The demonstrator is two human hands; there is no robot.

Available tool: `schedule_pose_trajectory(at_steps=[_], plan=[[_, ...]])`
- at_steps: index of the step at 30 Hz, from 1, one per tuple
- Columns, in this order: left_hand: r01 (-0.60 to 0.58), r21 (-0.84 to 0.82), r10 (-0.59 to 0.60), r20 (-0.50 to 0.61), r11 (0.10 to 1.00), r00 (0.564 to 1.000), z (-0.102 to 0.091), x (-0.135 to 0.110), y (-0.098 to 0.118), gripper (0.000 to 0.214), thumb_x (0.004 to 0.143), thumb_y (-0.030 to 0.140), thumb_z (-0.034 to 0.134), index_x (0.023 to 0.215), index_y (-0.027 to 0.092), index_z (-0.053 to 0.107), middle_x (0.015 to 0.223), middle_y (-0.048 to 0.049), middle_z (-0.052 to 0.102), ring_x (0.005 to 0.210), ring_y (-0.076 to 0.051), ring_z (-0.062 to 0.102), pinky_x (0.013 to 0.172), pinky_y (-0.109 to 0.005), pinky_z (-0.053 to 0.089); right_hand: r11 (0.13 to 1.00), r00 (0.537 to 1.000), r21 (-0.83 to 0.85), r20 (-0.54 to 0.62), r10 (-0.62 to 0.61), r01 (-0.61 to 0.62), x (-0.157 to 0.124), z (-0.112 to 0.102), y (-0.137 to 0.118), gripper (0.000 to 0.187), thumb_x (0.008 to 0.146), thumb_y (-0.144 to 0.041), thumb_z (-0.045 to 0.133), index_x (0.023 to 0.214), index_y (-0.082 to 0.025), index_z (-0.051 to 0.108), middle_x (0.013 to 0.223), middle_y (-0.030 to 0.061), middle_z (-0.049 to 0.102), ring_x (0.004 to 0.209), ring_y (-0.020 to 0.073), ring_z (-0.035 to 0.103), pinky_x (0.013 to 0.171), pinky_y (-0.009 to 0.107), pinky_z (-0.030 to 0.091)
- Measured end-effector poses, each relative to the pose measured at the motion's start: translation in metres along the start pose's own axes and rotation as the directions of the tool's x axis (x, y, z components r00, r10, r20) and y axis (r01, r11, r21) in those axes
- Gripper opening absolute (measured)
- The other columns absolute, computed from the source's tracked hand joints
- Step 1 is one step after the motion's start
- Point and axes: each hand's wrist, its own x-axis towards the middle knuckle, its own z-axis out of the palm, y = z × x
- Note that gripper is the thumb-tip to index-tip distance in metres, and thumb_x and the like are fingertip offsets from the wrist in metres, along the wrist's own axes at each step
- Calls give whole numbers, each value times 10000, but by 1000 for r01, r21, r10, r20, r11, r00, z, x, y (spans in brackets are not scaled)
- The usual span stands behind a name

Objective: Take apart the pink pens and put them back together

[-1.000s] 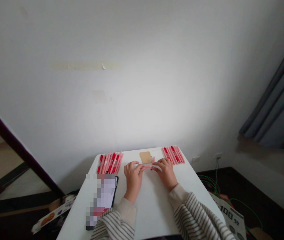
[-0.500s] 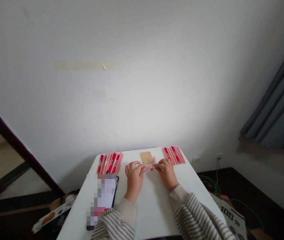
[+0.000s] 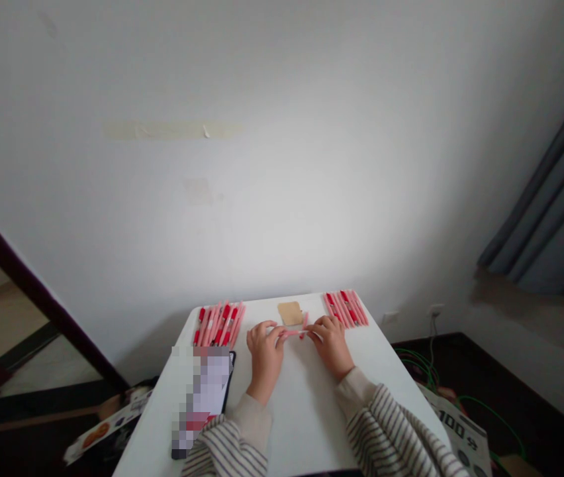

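Between my two hands lies a pink pen (image 3: 290, 333), held level just above the white table. My left hand (image 3: 266, 354) pinches its pink barrel between thumb and fingertips. From the barrel's right end a thin whitish refill (image 3: 303, 332) sticks out, and my right hand (image 3: 330, 343) grips its far end with closed fingertips. Just behind the held pen, a small pink and red pen part (image 3: 304, 320) rests on the table, partly hidden. A tan square pad (image 3: 290, 313) lies beyond the hands.
A row of pink and red pens (image 3: 218, 324) lies at the table's (image 3: 306, 411) back left, and another row of such pens (image 3: 345, 309) at the back right. A phone (image 3: 212, 391), partly blurred out, lies left of my left forearm. The wall (image 3: 282, 199) rises behind the table.
My left hand has shifted slightly left with the pink barrel, and more of the whitish refill shows between the hands. My right hand has hardly moved.
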Motion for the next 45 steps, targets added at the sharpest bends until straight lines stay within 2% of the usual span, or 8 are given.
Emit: schedule_pose_trajectory(at_steps=[6, 9, 13, 19, 30, 36, 45], plan=[[63, 19, -62, -39, 998, 997, 0, 1, -1, 174, 841, 317, 557, 879, 270, 720, 1012, -50, 622, 991, -217, 510, 896, -391, 372, 999, 999, -12, -5, 41, -41, 0, 1, 4, 343, 856, -260, 605, 1198, -263, 594, 970, 50, 619, 978, 231, 486, 872, 370, 370], [96, 33, -93, -88, 995, 992, -1, 1, -3, 194, 849, 333, 542, 892, 262, 718, 997, -57, 627, 961, -217, 519, 863, -384, 375, 996, 998, -57, -15, 66, -66, -1, 3, 7, 418, 833, -242, 621, 1245, -239, 552, 1015, 62, 614, 1002, 245, 478, 879, 383, 376], [147, 57, -139, -136, 987, 981, -2, 2, -3, 215, 860, 332, 518, 899, 237, 708, 997, -68, 632, 960, -226, 524, 849, -384, 374, 992, 999, -118, 17, 38, -36, -3, 3, 4, 369, 823, -231, 629, 1189, -271, 600, 1095, 66, 600, 1044, 255, 453, 913, 412, 358], [161, 85, -147, -152, 983, 977, -5, 2, -2, 180, 849, 308, 535, 883, 235, 695, 970, -64, 637, 939, -225, 531, 847, -378, 379, 994, 997, -108, 71, -16, 24, -3, -2, -5, 285, 831, -190, 620, 1052, -361, 674, 1134, 36, 591, 1088, 250, 435, 935, 428, 341], [199, 78, -189, -122, 977, 974, -4, 1, -2, 168, 844, 300, 548, 878, 245, 704, 986, -59, 638, 958, -229, 527, 849, -379, 377, 996, 997, -86, 69, -22, 27, -3, -1, -6, 140, 831, -237, 646, 928, -323, 698, 1137, 32, 596, 1084, 247, 444, 936, 439, 351], [217, 76, -209, -100, 973, 973, -7, 2, 1, 179, 847, 312, 547, 888, 242, 707, 998, -57, 643, 967, -232, 525, 860, -380, 373, 998, 997, -58, 66, -36, 40, -2, -4, -8, 47, 804, -342, 685, 833, -313, 707, 1108, 14, 624, 1072, 249, 458, 942, 442, 347], [229, 70, -222, -96, 971, 970, -7, 3, 2, 178, 844, 325, 558, 896, 249, 711, 1001, -56, 644, 980, -234, 529, 864, -376, 367, 997, 997, -4, 4, -71, 71, 1, -2, -3, 69, 843, -255, 642, 885, -288, 685, 987, 17, 669, 1005, 238, 488, 909, 409, 365]])
